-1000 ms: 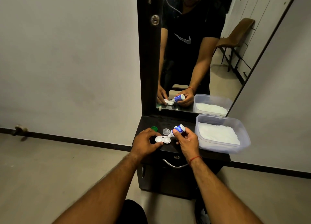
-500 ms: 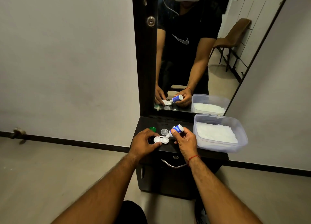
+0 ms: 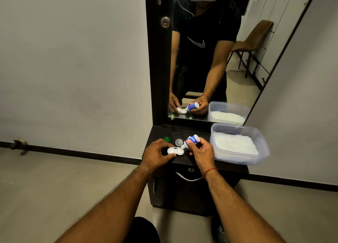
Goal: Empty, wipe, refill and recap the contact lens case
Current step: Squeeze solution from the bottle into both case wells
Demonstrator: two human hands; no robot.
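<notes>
A white two-well contact lens case (image 3: 175, 150) lies open on the black dresser top (image 3: 193, 131). My left hand (image 3: 157, 154) grips the case at its left end. My right hand (image 3: 202, 149) holds a small blue-and-white solution bottle (image 3: 191, 140), tipped down to the left with its white nozzle over the case's right well. A green cap (image 3: 166, 139) sits just behind my left hand, and a clear cap (image 3: 178, 142) lies between it and the bottle.
A clear plastic tub (image 3: 256, 160) with white tissue (image 3: 235, 145) inside stands on the right of the dresser top. A tall mirror (image 3: 210, 60) rises at the back. A drawer handle (image 3: 188, 178) is below the front edge. Grey floor lies to the left.
Both hands stay in place on the case and the bottle. The bottle stays tipped over the right well; only the camera view has shifted a little.
</notes>
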